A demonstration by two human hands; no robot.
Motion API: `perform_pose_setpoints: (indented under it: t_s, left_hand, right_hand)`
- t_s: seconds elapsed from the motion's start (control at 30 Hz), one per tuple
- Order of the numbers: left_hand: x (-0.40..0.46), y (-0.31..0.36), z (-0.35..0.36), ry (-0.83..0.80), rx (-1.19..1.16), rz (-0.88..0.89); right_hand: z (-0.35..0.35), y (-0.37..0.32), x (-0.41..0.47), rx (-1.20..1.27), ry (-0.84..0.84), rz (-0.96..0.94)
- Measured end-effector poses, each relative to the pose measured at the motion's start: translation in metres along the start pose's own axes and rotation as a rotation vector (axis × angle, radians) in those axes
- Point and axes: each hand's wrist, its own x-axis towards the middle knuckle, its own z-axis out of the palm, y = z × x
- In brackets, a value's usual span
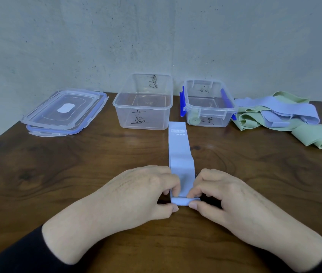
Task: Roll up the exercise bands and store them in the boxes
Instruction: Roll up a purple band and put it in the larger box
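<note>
A pale blue exercise band lies flat on the wooden table, running away from me toward the boxes. Its near end is curled into a small roll. My left hand pinches the roll's left end between thumb and fingers. My right hand pinches the right end the same way. Two clear plastic boxes stand at the back: a larger one with nothing in it, and a smaller one with blue clips. A rolled green band lies inside the smaller box.
Two stacked clear lids lie at the back left. A loose heap of green and pale blue bands sprawls at the back right. A grey wall rises right behind the boxes.
</note>
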Motion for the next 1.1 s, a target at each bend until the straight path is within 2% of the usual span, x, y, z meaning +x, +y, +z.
perform_pose_setpoints:
  t_s: [1.1]
  left_hand:
    - [0.0004,-0.0024,0.001,0.027,-0.015,-0.029]
  right_hand:
    - [-0.0001,-0.0011,0.0018,0.022,0.001,0.036]
